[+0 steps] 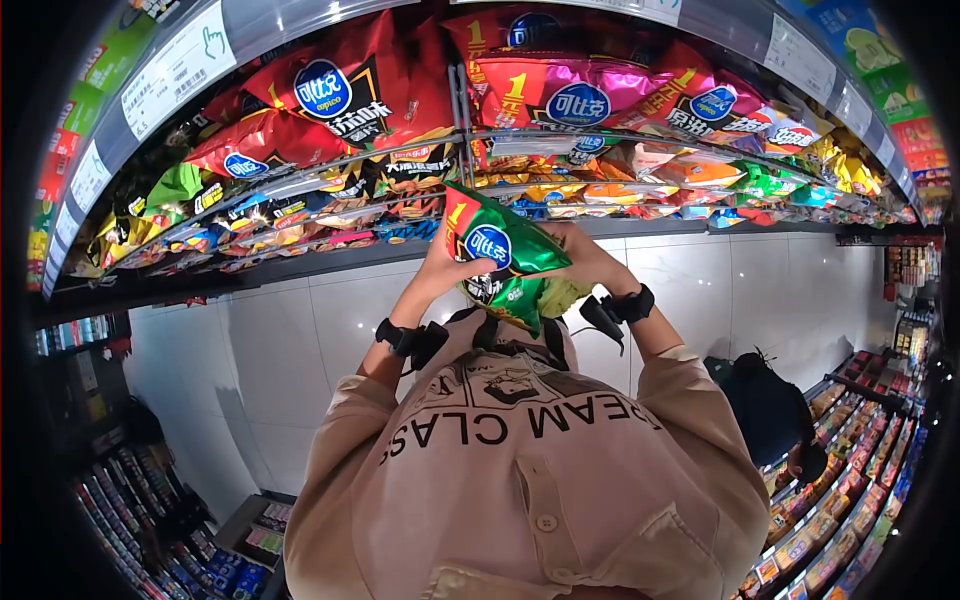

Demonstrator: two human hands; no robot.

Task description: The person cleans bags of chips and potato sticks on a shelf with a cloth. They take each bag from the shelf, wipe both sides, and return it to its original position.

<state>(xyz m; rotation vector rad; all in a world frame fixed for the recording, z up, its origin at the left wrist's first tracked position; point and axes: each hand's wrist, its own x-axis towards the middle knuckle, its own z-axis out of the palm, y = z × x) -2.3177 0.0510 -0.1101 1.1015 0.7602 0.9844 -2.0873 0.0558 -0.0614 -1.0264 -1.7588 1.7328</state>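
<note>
Between my two hands, in front of my chest, is a green bag of chips (525, 245) with a red corner and a blue oval label. My left hand (440, 265) grips its left side, the thumb lying across the front near the label. On the other side my right hand (595, 258) holds the bag's right edge, its fingers partly hidden behind it. Both wrists wear black bands. Just beyond the bag, red chip bags (335, 90) and a magenta chip bag (575, 95) sit on the shelf.
A wire divider (461, 105) and front rails split the shelf, with more snack bags on lower tiers. Price tags (180, 65) line the shelf edge above. Behind me, a person in dark clothing (765, 410) is near another snack shelf (850, 480). Pale tiles (690, 290) cover the floor.
</note>
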